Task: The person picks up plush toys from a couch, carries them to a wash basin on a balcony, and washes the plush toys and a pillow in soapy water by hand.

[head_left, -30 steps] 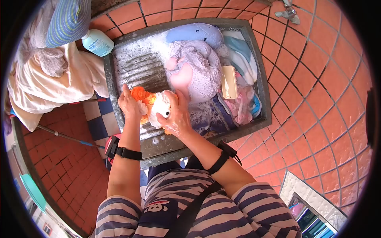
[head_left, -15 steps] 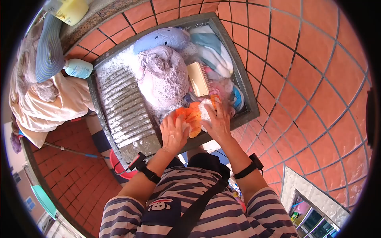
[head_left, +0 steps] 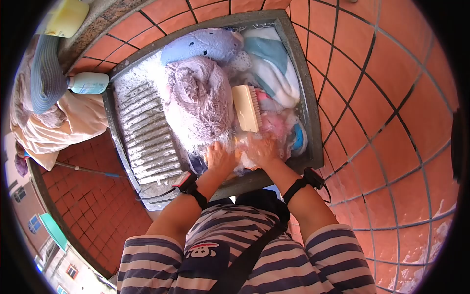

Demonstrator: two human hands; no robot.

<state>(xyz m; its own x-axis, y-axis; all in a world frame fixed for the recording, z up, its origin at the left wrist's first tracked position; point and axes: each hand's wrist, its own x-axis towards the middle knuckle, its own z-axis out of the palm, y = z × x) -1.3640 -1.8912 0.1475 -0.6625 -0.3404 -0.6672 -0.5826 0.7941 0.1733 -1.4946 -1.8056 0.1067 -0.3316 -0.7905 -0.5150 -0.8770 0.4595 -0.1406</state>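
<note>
Both hands are low in the soapy water at the near side of a stone wash basin (head_left: 313,122). My left hand (head_left: 220,158) is beside a bit of the orange and white plush toy (head_left: 240,156), which is mostly under suds. Around the toy's other side is my right hand (head_left: 262,149), its fingers partly under water. Whether the fingers grip the toy is hidden. Just beyond them lies a cream scrubbing brush (head_left: 247,109), bristles facing right. A soaked lilac plush (head_left: 198,98) fills the middle, with a blue plush (head_left: 203,45) behind it.
A ribbed washboard (head_left: 144,132) forms the basin's left part. A white and teal cloth (head_left: 271,63) and pink items (head_left: 275,122) lie at the right. Outside the left rim are a pale bottle (head_left: 89,83), a yellow container (head_left: 68,19) and cream fabric (head_left: 81,117).
The orange and white toy has gone from above the washboard to the basin's near right and down into the water, both hands with it. The brush now lies at a different angle.
</note>
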